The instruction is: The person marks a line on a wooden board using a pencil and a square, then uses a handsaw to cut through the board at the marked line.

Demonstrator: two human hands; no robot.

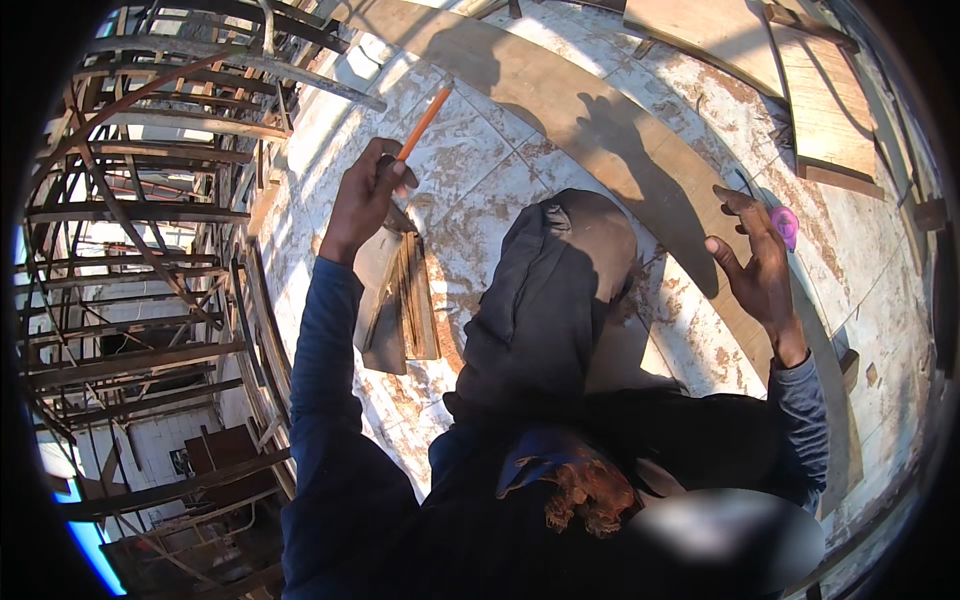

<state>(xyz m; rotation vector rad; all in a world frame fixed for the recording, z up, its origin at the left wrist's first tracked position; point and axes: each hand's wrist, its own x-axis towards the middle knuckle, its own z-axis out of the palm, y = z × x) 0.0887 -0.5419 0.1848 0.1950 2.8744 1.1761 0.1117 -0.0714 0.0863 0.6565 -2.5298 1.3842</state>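
Observation:
An orange pencil (428, 118) is gripped in my left hand (362, 200), its far end pointing up and to the right. My right hand (752, 258) is raised on the other side, fingers apart and nothing in it. Below and beside it runs a long brown board (545, 88), bent into a curve by the lens, with the shadow of a hand and arm across it. Just right of my right hand lies a small purple object (785, 228) whose kind I cannot make out. Several short wood pieces (405, 305) lie beside my left forearm.
A tangle of wooden and metal framework (140, 212) fills the left side. Pale wooden panels (825, 105) lie at the upper right. Dirt and dust cover the white tiled floor (480, 150). My dark-clothed bent knee (545, 290) stands between my arms.

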